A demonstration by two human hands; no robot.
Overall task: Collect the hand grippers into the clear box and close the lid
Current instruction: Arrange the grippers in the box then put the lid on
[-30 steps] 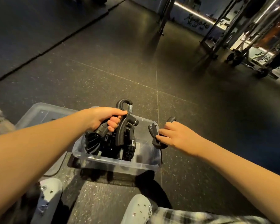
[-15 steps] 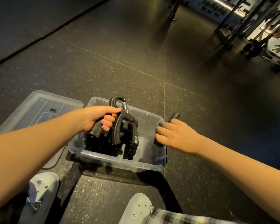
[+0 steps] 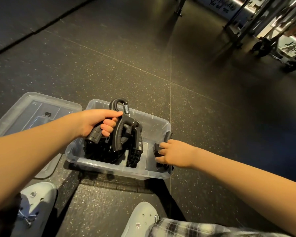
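Note:
The clear box (image 3: pixel 96 166) sits open on the dark floor in front of my feet. Several black hand grippers (image 3: pixel 132 151) lie piled in its left half. My left hand (image 3: pixel 96 122) grips one handle of a black hand gripper with a steel spring (image 3: pixel 121 124), held above the pile. My right hand (image 3: pixel 174 154) holds another black hand gripper (image 3: pixel 167 136) low inside the box's right end, fingers curled round it. The clear lid (image 3: pixel 32 108) lies flat on the floor left of the box.
My two pale clogs (image 3: pixel 140 219) stand just in front of the box, one on each side. Metal gym racks and wheeled equipment (image 3: pixel 272 40) fill the far right corner. Dark speckled rubber floor tiles stretch beyond the box.
My right hand has gone down with its gripper from above the box's right rim into the box. My left hand has stayed over the pile, still holding its gripper.

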